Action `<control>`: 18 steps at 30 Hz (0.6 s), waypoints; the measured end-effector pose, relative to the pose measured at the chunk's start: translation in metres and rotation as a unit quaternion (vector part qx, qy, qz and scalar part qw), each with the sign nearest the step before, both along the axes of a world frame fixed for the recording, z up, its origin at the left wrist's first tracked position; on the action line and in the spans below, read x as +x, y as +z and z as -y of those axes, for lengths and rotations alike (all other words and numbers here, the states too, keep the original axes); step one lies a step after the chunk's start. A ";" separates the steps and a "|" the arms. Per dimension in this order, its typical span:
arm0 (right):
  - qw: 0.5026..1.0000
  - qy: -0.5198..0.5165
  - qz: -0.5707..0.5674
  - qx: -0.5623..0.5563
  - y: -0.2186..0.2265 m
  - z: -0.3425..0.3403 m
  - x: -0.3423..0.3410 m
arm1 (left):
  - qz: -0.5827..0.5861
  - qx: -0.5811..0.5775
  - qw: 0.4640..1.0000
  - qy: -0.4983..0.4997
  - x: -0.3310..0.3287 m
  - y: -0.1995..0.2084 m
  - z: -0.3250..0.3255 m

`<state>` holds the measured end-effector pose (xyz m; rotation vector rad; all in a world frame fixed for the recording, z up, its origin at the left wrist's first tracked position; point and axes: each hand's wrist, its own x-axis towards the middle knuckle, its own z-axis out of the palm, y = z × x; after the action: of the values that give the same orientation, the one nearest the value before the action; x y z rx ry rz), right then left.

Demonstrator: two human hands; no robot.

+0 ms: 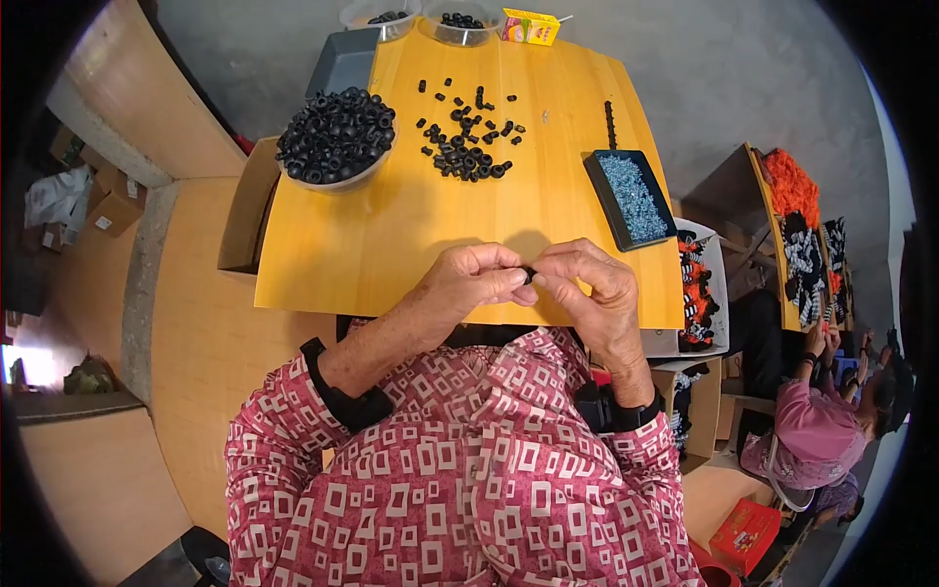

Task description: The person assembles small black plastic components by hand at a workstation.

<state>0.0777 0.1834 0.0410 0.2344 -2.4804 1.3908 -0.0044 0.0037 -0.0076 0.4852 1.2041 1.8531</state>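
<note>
Close to the table's front edge, my left hand [481, 278] pinches a small black part [529, 275], round and dark like the loose ones on the table. My right hand [591, 284] meets it there, thumb and fingertips pressed together at the same part; whether they hold a second, smaller piece is too small to tell. Beyond my hands lies a scatter of small black ring-like parts [472, 161]. A bowl [337, 186] heaped with round black parts [337, 135] stands to the left. On the right is a dark tray [629, 241] of small pale-blue pieces [634, 196].
Along the far edge stand two clear tubs [460, 37] with black parts, a grey bin [342, 64] and a yellow drink carton [530, 27]. A black ridged strip [610, 125] lies behind the tray. Right of the table, a white box [722, 293] holds orange and striped items; another person [817, 421] sits beyond.
</note>
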 end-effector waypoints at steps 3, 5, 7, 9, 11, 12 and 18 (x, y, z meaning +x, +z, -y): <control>0.999 -0.011 -0.001 -0.040 -0.003 -0.002 0.000 | 0.002 -0.002 1.000 0.006 0.000 0.001 -0.001; 0.999 -0.012 0.001 -0.049 -0.004 -0.004 0.000 | -0.023 -0.024 0.999 0.009 0.000 0.004 0.001; 0.997 -0.012 0.010 -0.073 -0.008 -0.005 0.000 | -0.028 -0.022 0.999 0.007 0.000 0.005 0.001; 0.995 -0.014 0.019 -0.095 -0.010 -0.008 0.000 | -0.034 -0.018 0.999 0.004 0.000 0.007 0.001; 0.994 -0.011 0.009 -0.105 -0.012 -0.009 -0.002 | -0.048 -0.027 0.998 0.004 -0.001 0.009 0.001; 0.994 -0.011 0.009 -0.104 -0.011 -0.010 -0.002 | -0.048 -0.027 0.998 0.004 -0.001 0.008 0.000; 0.997 -0.007 0.009 -0.081 -0.006 -0.008 -0.001 | -0.023 -0.026 0.999 0.003 -0.001 0.005 0.000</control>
<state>0.0763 0.1911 0.0346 0.1695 -2.3618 1.5856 -0.0050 0.0041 -0.0029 0.4991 1.2827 1.8210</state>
